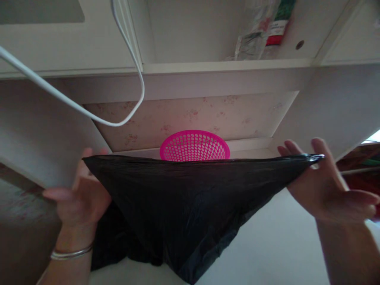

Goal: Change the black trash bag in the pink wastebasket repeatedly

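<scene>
A black plastic bag (190, 198) hangs between my two hands, its rim pulled into a taut, nearly level line. My left hand (81, 194) holds the left corner of the rim on its fingers, with the thumb stuck out to the side and a silver bangle on the wrist. At the right corner my right hand (326, 186) holds the rim stretched over its fingers, the thumb pointing away. The bag's lower part droops to a point and folds toward the left forearm. Behind the rim stands a bright pink perforated basket (194, 144), its lower part hidden by the bag.
A white cable (118, 123) loops across the upper left. Above is a white open shelf (192, 31) with a clear plastic package (252, 39) and a red and green pack (279, 25). Pale side panels flank a floral-patterned wall (190, 114).
</scene>
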